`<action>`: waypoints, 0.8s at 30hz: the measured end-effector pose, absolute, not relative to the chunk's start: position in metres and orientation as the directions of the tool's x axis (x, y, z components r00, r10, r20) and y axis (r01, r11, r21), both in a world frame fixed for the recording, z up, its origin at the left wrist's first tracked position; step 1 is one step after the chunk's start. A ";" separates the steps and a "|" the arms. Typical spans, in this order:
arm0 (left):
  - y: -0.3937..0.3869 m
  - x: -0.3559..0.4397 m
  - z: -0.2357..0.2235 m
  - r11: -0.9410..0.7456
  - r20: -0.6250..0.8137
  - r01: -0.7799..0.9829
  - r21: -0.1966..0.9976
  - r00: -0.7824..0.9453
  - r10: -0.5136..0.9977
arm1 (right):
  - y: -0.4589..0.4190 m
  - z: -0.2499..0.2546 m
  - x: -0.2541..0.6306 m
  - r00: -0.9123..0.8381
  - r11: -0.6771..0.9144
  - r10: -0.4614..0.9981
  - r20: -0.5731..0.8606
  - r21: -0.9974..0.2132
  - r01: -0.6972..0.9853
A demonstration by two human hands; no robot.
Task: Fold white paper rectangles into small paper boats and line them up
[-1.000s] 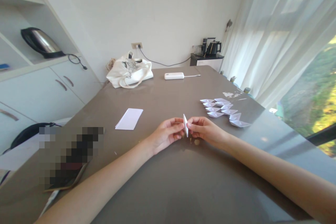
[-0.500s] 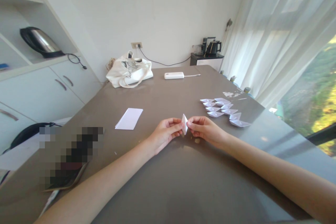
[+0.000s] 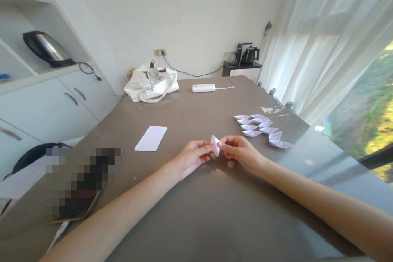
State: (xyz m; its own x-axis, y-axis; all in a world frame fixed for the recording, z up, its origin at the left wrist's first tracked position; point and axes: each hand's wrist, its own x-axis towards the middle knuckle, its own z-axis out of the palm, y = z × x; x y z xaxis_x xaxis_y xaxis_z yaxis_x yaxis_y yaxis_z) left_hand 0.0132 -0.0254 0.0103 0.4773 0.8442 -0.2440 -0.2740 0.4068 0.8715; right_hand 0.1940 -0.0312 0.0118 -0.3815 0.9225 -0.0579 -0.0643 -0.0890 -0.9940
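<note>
Between my two hands is a small piece of folded white paper, pointed at top and bottom. My left hand pinches its left side with thumb and fingers. From the right, my right hand grips the other side near the middle. Several white paper boats stand in rows on the table, beyond my right hand and to its right. A stack of white paper sheets lies to the left of my left hand.
On the grey table, a phone with a cable lies at the left, partly blurred out. Toward the back are a white bag and a white device with a short cord. Paper scraps lie near the right edge.
The folded paper has tilted, its top leaning left, and more of its broad face shows. Both hands keep hold of it in nearly the same place.
</note>
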 end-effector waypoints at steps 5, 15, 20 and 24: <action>-0.028 0.014 0.013 0.404 -0.210 -0.320 0.857 0.499 0.841 | -0.033 0.016 0.193 -0.417 -0.151 0.902 -0.110 -0.986 -0.067; -0.028 0.014 0.015 0.386 -0.183 -0.308 0.870 0.525 0.831 | -0.030 0.012 0.194 -0.486 -0.242 0.863 -0.139 -0.957 -0.157; -0.029 0.014 0.014 0.260 -0.098 -0.243 0.935 0.526 0.845 | -0.032 0.020 0.192 -0.427 -0.071 0.902 -0.056 -0.997 -0.018; -0.029 0.014 0.011 0.136 -0.024 -0.178 0.975 0.519 0.854 | -0.032 0.023 0.191 -0.412 0.063 0.911 0.003 -0.989 0.132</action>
State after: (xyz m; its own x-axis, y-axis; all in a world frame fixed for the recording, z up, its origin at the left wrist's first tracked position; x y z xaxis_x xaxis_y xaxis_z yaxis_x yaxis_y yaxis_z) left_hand 0.0138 -0.0291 0.0107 0.5193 0.8543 -0.0237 -0.1784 0.1355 0.9746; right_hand 0.1914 -0.0323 0.0226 -0.4119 0.9112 0.0033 0.1319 0.0632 -0.9892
